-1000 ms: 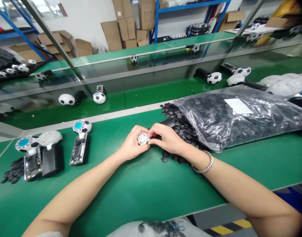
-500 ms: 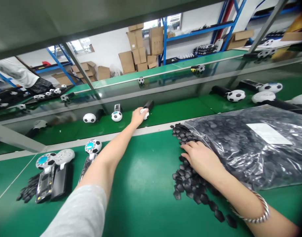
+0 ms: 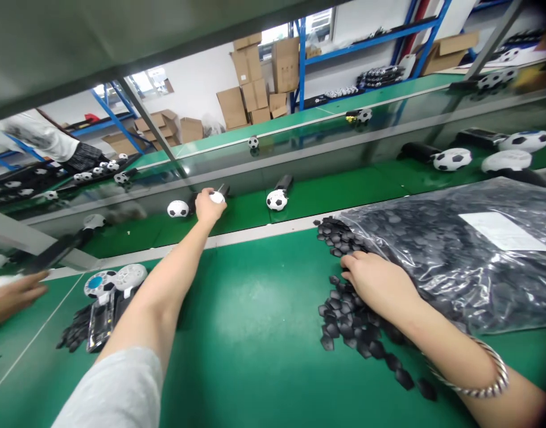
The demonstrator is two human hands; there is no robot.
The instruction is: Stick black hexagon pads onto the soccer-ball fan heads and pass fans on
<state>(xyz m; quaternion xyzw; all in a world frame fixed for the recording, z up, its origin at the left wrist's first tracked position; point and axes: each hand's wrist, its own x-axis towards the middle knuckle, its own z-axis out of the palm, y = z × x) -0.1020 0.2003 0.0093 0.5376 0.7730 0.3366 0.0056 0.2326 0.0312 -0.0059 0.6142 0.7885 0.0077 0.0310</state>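
On the sunken green belt, my left hand [image 3: 210,207] is closed around the white head of a soccer-ball-headed device [image 3: 217,197]. Its dark handle mostly hides behind my fingers. To the right on the belt lies a second soccer-ball device [image 3: 277,200], its dark handle pointing away from me. A third ball head [image 3: 178,208] rests to the left of my hand. My right hand [image 3: 375,280] lies over a pile of small black pentagon-like pieces [image 3: 344,315], its thumb and fingers drawn together at the tips. Whatever they pinch is hidden.
A clear plastic bag [image 3: 446,267] full of black pieces lies at right. Two ball-headed devices [image 3: 101,318] and more black pieces [image 3: 74,333] lie at left. Another person's hand [image 3: 16,297] reaches in from the left edge. A metal post [image 3: 45,238] stands at left.
My left hand has left one soccer-ball device on the belt and moved left to another. My right fingertips have drawn together over the pile. Another person's hand has appeared at left.
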